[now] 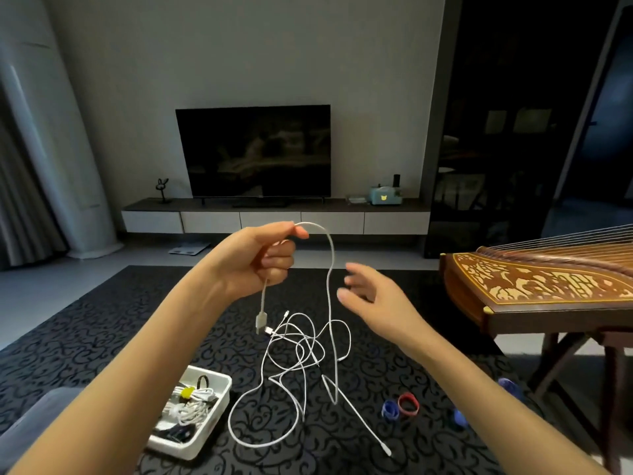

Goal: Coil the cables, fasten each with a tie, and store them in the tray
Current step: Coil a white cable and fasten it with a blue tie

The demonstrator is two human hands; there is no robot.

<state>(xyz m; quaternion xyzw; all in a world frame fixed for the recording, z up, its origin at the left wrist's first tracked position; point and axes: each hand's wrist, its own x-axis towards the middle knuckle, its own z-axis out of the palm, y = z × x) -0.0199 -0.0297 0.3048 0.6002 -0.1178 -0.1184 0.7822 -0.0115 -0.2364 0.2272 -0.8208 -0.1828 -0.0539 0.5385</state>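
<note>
On the patterned rug (85, 330), the white tray (209, 371) is sitting left of the tangled white cable (331, 269). The cable is rising into the left hand (253, 265) (pinching it near the plug end), and the right hand (376, 296) is hovering beside it, fingers loose.

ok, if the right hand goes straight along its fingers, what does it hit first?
Probably the white cable: the strand hanging from the pinch of the left hand runs just beyond the fingertips of the open right hand. Depth is unclear from one view, so it could miss.
</note>
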